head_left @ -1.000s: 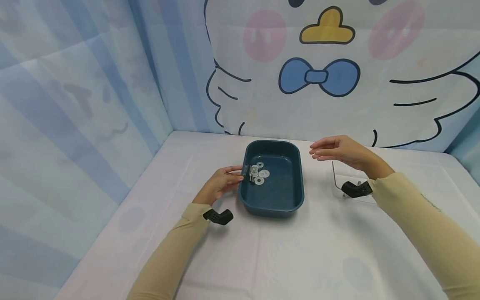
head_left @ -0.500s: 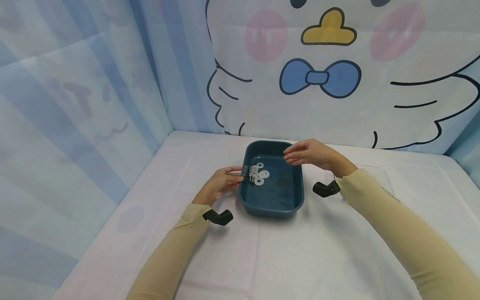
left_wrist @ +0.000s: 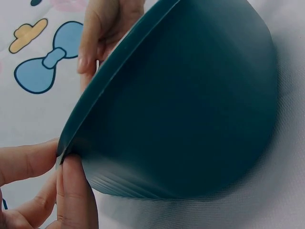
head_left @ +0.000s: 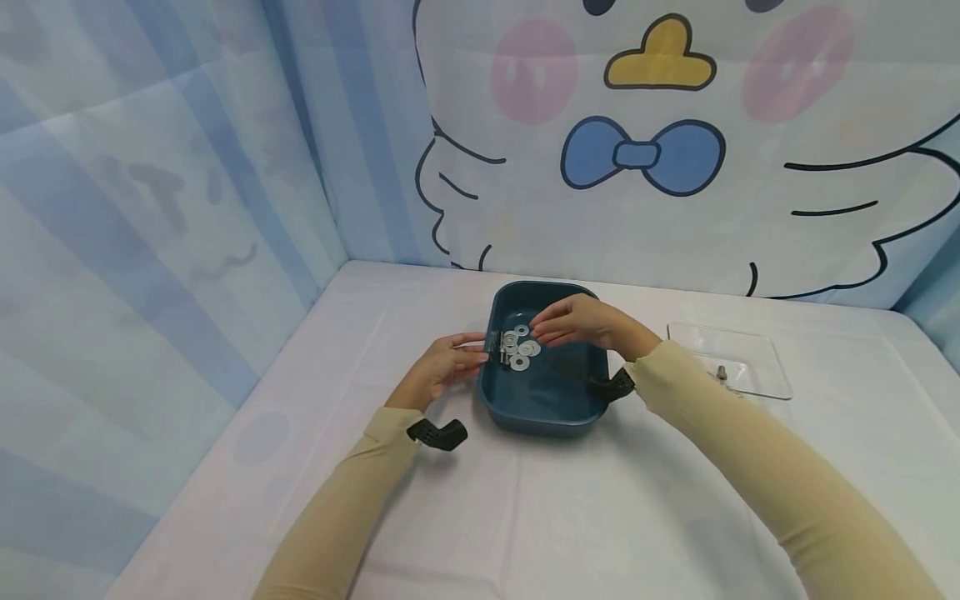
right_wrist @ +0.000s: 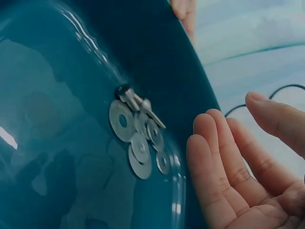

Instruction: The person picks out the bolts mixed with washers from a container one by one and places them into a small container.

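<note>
My left hand (head_left: pixel 438 371) pinches the left rim of a dark teal plastic bin (head_left: pixel 562 379). In the left wrist view its fingers (left_wrist: pixel 74 191) lie on both sides of that rim, and the bin's outer wall fills the view. Several flat metal washers (right_wrist: pixel 140 148) lie in a loose pile on the bin's floor near the left wall, with small bolts (right_wrist: pixel 136 101) beside them. Above this pile hovers my right hand (head_left: pixel 588 322); in the right wrist view its fingers are extended, slightly bent, with nothing between them.
A shallow clear plastic tray (head_left: pixel 765 367) rests on the white cloth to the right of the bin, partly behind the right sleeve. A small metal piece (head_left: pixel 722 372) is in it. Behind the table hangs a printed curtain (head_left: pixel 637 233).
My right hand has moved left from near the clear tray to over the washers in the bin. The left hand and the bin have stayed put.
</note>
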A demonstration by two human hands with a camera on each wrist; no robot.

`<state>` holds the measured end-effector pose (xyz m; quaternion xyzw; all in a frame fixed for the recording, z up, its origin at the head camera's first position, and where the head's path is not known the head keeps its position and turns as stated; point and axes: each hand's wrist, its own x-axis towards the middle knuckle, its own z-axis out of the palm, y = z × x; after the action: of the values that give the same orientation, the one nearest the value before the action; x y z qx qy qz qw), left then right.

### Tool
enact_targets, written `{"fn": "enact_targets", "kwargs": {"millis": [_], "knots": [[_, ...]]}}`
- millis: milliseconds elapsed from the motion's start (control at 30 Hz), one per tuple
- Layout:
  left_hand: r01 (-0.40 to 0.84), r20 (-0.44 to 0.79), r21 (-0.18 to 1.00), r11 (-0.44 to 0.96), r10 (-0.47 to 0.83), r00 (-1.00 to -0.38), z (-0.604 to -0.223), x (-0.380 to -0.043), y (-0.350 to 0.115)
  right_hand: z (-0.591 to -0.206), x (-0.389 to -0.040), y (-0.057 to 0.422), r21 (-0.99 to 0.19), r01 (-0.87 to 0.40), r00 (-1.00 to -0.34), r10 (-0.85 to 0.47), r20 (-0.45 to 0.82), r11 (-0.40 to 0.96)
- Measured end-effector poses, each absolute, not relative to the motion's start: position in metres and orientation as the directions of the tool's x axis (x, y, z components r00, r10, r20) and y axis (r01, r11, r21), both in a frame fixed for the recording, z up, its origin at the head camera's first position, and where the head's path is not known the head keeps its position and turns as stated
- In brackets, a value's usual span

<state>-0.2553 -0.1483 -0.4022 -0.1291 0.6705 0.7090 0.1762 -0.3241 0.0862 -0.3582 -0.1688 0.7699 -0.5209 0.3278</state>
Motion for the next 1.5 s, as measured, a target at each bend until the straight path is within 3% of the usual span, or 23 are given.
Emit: {"fn": "enact_targets", "kwargs": {"millis": [700, 1500], "knots": [[-0.416, -0.410, 0.909, -0.040, 0.104, -0.906, -0.402, -0.255, -0.148, -0.377, -0.324, 0.055, -0.819, 0.064, -0.683, -0.573, -0.452, 0.570], [-0.400, -0.392, 0.915, -0.057, 0.120, -0.912, -0.402, -0.255, -0.149, -0.387, -0.323, 0.036, -0.791, 0.117, -0.659, -0.550, -0.514, 0.600]]}}
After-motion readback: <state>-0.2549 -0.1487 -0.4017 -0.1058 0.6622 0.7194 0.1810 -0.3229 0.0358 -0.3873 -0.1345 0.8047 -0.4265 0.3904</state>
